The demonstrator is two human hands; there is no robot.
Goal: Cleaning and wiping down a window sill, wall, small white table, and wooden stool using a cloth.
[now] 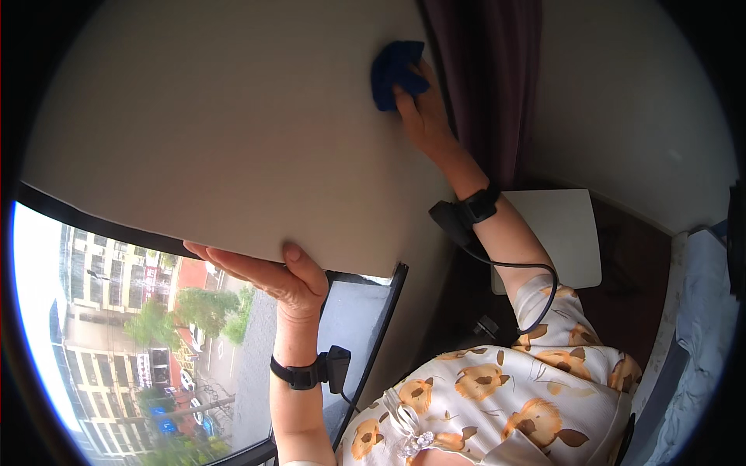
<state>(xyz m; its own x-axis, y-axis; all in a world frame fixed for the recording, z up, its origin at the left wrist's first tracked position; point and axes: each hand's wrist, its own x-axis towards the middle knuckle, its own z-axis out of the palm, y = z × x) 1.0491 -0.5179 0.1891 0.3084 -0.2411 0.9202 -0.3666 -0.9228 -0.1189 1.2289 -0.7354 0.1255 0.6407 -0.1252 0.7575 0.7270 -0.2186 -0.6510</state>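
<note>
A crumpled dark blue cloth (396,73) is in my right hand (428,110), pressed against a plain pale wall panel (233,128) near its border with a curtain. Part of that hand's fingers is hidden by the cloth. Lower left, my left hand (280,276) grips the panel's edge (245,251) beside the window. Its thumb lies on the panel's face, while the other fingers reach over the edge towards the glass. Each forearm wears a black strapped device with a cable, one on the left (312,371) and one on the right (466,211).
A dark-framed window (399,274) at lower left looks out on buildings, trees and parked cars. Alongside my right arm hangs a purple curtain (495,76). Below it stands a white-topped table or stool (553,233). Pale blue and white bedding (699,303) lies at far right.
</note>
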